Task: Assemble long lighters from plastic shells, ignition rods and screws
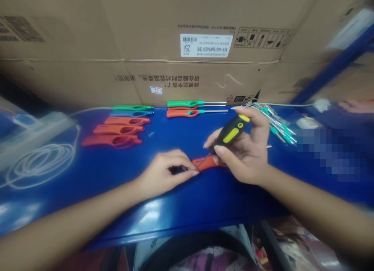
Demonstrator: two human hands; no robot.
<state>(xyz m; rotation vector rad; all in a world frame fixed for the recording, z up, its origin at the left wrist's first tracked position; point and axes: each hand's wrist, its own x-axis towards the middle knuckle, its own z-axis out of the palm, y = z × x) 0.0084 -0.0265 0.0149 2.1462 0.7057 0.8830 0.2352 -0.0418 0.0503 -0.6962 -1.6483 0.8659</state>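
Observation:
In the middle of the blue table lies a red-orange long-nosed lighter (201,163), partly covered by my hands. My left hand (166,170) is closed in a pinch at the lighter's left end, thumb and forefinger close to the screwdriver's tip. My right hand (248,150) is wrapped round the black and yellow handle of a screwdriver (230,135). Its thin shaft slants down to the left and meets the lighter's end near my left fingertips. Whether a screw sits under the tip is too small to tell.
Several lighter handles (117,129), red, blue and green, lie at the left. Lighters with metal tubes (197,113) lie at the back against a cardboard box (163,25). Metal tubes with teal ends (280,126) are piled at the right. A coiled white cable (41,165) lies far left.

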